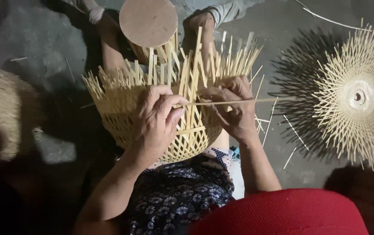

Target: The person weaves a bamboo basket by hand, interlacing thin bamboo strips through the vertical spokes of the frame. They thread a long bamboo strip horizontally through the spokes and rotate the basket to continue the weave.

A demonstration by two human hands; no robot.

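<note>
**Half-woven bamboo basket, in hand on the lap**

Head view, item by item:

- Pale, bowl-shaped woven bamboo basket (152, 126): it rests on your lap, against the dark floral cloth (182, 196). The rounded lower wall is closed weave. Above it, many loose upright stakes fan out unbound, so by my judgement the body is well along while the upper wall and rim are left to do.
- Your left hand (158, 119): it lies on the basket's near wall, thumb and fingers pinched together on the near end of a long thin bamboo strip (230, 102).
- Your right hand (230, 109): fingers closed around the same strip just beside the left, steadying it where it runs sideways across the stakes.
- Round brown wooden block (148, 21): on the grey floor (43, 39) beyond the basket.
- Flat, radiating bamboo disc with a round centre (359, 95): on the floor, well apart to your right.
- Loose splints (293, 135): scattered between the disc and the basket.
</note>
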